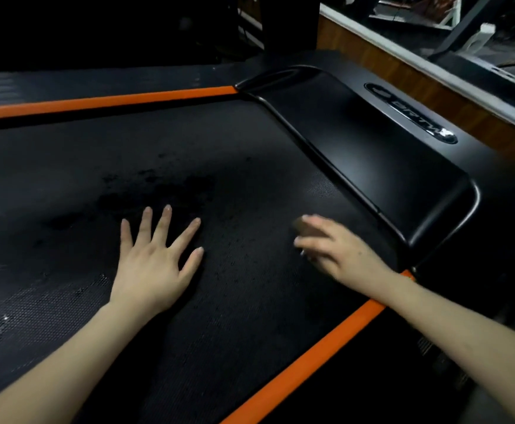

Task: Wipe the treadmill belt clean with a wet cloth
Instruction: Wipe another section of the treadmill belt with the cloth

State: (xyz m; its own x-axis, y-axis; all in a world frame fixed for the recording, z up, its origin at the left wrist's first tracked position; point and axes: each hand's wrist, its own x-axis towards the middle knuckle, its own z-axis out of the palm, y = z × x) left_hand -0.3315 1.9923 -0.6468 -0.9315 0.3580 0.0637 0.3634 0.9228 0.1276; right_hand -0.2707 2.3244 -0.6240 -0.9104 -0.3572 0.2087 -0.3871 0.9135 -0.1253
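Two bare hands reach over the treadmill belt (244, 166), the dark textured surface that fills most of the frame from the left edge to the lower middle. Left hand (155, 264) lies palm down in the middle of the frame, fingers straight and spread wide, flat on the belt and holding nothing. Right hand (339, 252) sits right of centre near the belt's far end, smeared by motion blur; a small brownish shape (303, 231) shows under its fingers, but the blur hides whether this is the cloth and whether the fingers are curled round it, so the grip cannot be told. Darker wet-looking patches (164, 191) spot the belt just above the left hand. An orange side strip (103, 102) runs along the belt's edge at the upper left, and a second orange strip (305, 362) borders it at the lower right, passing under the right forearm. A glossy black motor cover (366, 148) with an oval logo badge (412, 113) lies across the upper right, and a wooden ledge (403, 71) stands beyond it.
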